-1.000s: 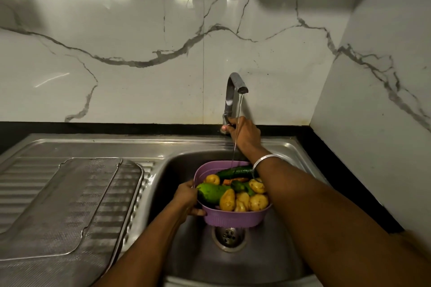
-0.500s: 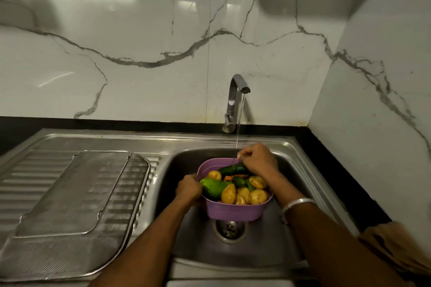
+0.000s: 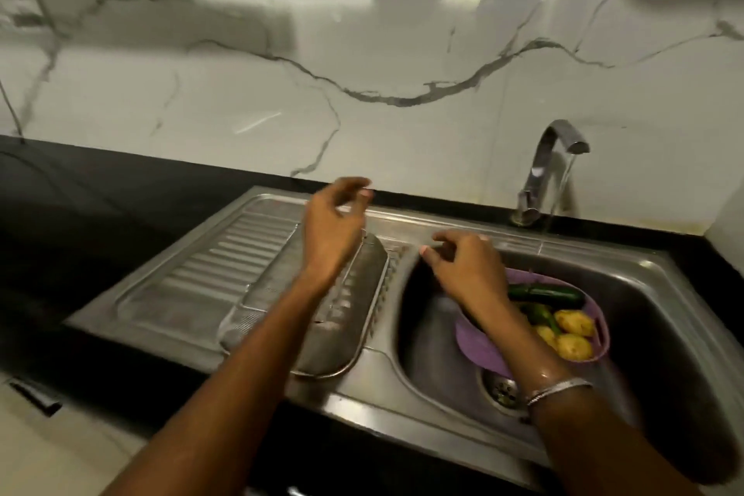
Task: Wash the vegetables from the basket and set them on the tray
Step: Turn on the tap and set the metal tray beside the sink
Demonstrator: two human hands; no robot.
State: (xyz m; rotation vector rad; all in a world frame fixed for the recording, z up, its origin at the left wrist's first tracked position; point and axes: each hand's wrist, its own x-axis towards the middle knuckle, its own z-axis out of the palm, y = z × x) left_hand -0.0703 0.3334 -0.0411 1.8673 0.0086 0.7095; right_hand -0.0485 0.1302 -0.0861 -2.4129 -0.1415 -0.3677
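Note:
A purple basket point(image 3: 487, 346) sits in the sink bowl point(image 3: 664, 318) above the drain, holding a dark green cucumber point(image 3: 551, 295), yellow potatoes point(image 3: 573, 345) and other green vegetables. A steel mesh tray point(image 3: 342, 334) lies on the drainboard left of the bowl. My left hand point(image 3: 332, 227) hovers above the tray's far end, fingers loosely curled, holding nothing. My right hand point(image 3: 463, 268) hangs over the bowl's left rim beside the basket, fingers relaxed and empty; its forearm hides part of the basket.
The tap point(image 3: 543, 169) at the back right runs a thin stream of water toward the basket. The ribbed drainboard point(image 3: 217, 266) stretches left of the tray. A black counter point(image 3: 80, 213) surrounds the sink, with marble walls behind and to the right.
Both hands have let go of the basket and moved left; the left one now hovers over the tray. The view has swung left, and the basket rests in the bowl.

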